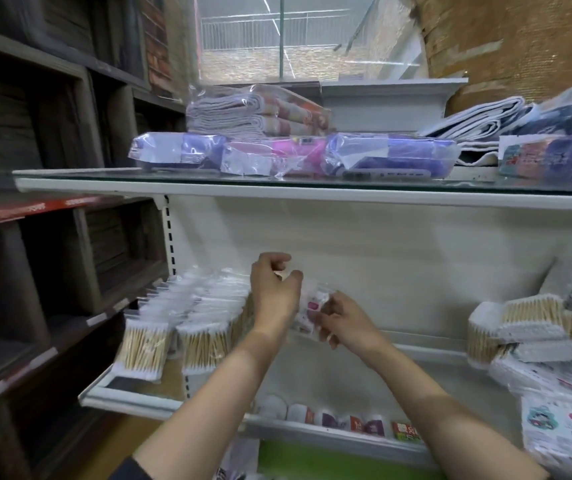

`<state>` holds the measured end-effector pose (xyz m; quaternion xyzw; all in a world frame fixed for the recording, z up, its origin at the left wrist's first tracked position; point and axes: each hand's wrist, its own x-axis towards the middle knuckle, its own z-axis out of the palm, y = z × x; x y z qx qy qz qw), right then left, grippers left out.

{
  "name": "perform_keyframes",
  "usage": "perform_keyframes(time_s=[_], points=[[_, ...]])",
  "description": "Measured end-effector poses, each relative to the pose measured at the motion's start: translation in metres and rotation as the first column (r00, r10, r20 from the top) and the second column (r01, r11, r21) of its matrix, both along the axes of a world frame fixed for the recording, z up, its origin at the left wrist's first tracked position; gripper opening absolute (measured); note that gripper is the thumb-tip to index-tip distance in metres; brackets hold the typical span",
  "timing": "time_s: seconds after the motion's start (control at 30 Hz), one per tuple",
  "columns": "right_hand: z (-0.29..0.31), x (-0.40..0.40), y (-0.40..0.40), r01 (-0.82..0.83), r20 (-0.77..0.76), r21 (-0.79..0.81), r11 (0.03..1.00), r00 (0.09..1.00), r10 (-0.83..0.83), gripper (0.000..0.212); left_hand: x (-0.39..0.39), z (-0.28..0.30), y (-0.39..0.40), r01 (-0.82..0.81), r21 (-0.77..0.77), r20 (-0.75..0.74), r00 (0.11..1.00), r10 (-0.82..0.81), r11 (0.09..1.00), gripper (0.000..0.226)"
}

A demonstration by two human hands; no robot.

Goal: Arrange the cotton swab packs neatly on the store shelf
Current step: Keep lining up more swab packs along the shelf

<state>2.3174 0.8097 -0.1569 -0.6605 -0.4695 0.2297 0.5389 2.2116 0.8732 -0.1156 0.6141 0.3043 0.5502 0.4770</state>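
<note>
Both my hands hold one cotton swab pack upright above the white shelf, just right of the standing rows. My left hand pinches its top edge. My right hand grips its right side, fingers curled round the plastic. Rows of cotton swab packs stand upright at the shelf's left end, wooden sticks showing through clear wrap. A loose heap of swab packs lies jumbled at the right end of the same shelf. Much of the held pack is hidden behind my hands.
The glass shelf above carries bagged cloths and towels. Dark wooden cubbies stand to the left. Small packets line the lower shelf's front. Bare shelf surface lies between the rows and the heap.
</note>
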Motion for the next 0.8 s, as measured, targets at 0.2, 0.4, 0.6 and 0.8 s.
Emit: perform_keyframes(time_s=[0.2, 0.4, 0.6, 0.8], points=[[-0.005, -0.016, 0.023, 0.159, 0.247, -0.170, 0.972, 0.962, -0.114, 0.016, -0.007, 0.006, 0.002, 0.139, -0.108, 0.097, 0.987, -0.129, 0.984, 0.022], [-0.004, -0.005, 0.010, 0.165, 0.169, -0.239, 0.957, 0.977, -0.126, 0.040, 0.006, -0.004, -0.006, 0.212, -0.135, 0.060, 0.977, -0.206, 0.968, 0.021], [0.005, 0.029, -0.036, 0.285, 0.144, -0.133, 0.949, 0.953, -0.266, 0.020, 0.049, -0.016, -0.026, 0.347, -0.143, -0.028, 0.935, -0.354, 0.927, 0.021], [0.016, 0.071, -0.095, 0.547, 0.215, 0.068, 0.834, 0.809, -0.548, 0.013, 0.106, -0.035, -0.066, 0.509, -0.177, -0.150, 0.832, -0.534, 0.842, 0.022]])
